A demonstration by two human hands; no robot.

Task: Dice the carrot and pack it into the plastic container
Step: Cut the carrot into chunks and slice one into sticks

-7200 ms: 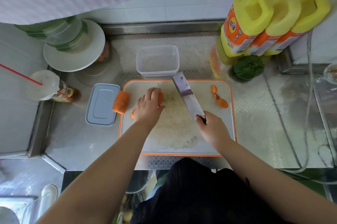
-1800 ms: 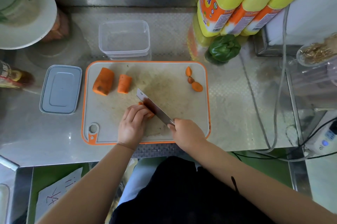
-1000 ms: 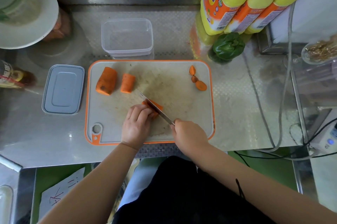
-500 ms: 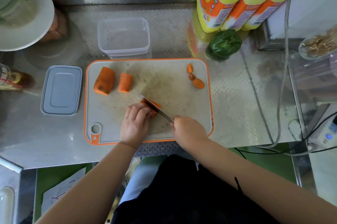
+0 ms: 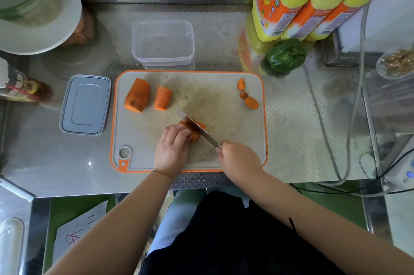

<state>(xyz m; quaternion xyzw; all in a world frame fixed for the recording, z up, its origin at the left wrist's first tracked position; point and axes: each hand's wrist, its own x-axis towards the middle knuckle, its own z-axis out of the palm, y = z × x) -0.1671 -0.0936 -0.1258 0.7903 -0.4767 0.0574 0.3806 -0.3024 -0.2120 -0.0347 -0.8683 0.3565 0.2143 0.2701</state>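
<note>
Carrot work was recorded on a steel counter (image 5: 67,162), the largest surface noted, on which everything else stood. An orange-rimmed cutting board (image 5: 235,140) was laid on it under both hands. Beyond the fingertips, touching or just behind the board's far edge, a clear plastic container (image 5: 163,44) was seen upright and uncovered, with nothing visible inside. Its grey lid (image 5: 85,104) was laid flat on the counter, left of the left hand and just beside the board. Three yellow detergent bottles (image 5: 291,1) and a green pepper (image 5: 285,56) were noted far beyond the right hand's knuckles.

The left hand (image 5: 172,149) was pressed down on a carrot piece (image 5: 197,129), fingers curled close together over it, so that only the piece's right side was exposed. The right hand (image 5: 238,159) was wrapped round the knife handle, which was hidden inside the fist. The knife (image 5: 197,128) blade was seen running diagonally away from the right hand, set into the held piece just beside the left fingertips.

Two larger carrot chunks (image 5: 146,96) were observed lying apart from each other beyond the left fingers, near the board's far left corner. Three small carrot offcuts (image 5: 247,96) were noted well beyond the right hand, near the far right corner.
</note>
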